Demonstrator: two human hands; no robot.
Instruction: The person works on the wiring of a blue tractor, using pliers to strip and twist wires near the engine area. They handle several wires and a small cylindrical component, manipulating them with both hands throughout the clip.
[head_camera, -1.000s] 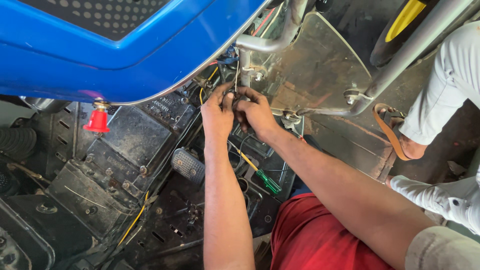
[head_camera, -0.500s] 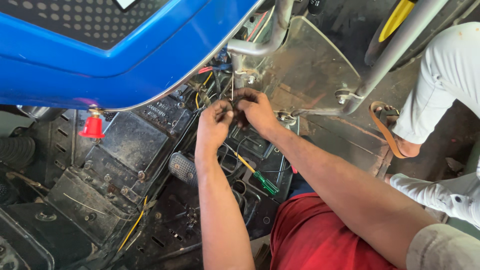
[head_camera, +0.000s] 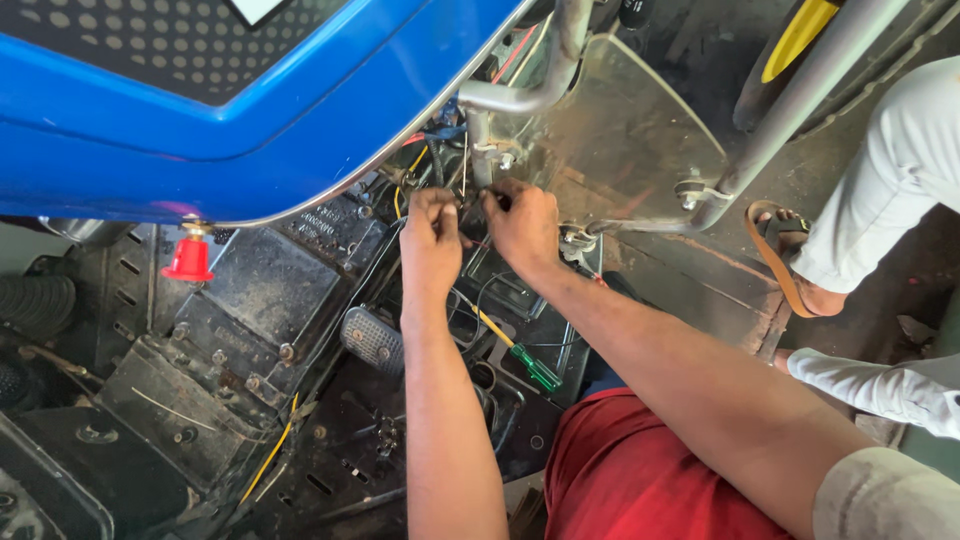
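Under the blue hood (head_camera: 200, 110), close against the wiring bundle (head_camera: 455, 165): left hand (head_camera: 430, 240) and right hand (head_camera: 522, 225) side by side, fingers curled tight, pinching thin wires; exact grip hidden. Below the wrists, green-handled screwdriver (head_camera: 535, 368) resting on the dark floor plate. Left of it, red cap (head_camera: 188, 260); at right edge, sandalled foot (head_camera: 790, 265).

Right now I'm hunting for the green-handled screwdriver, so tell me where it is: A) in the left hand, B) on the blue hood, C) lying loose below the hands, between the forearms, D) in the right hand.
C: the screwdriver lies on the dark floor parts, apart from both hands; the left hand and right hand are up at the wires under the hood.
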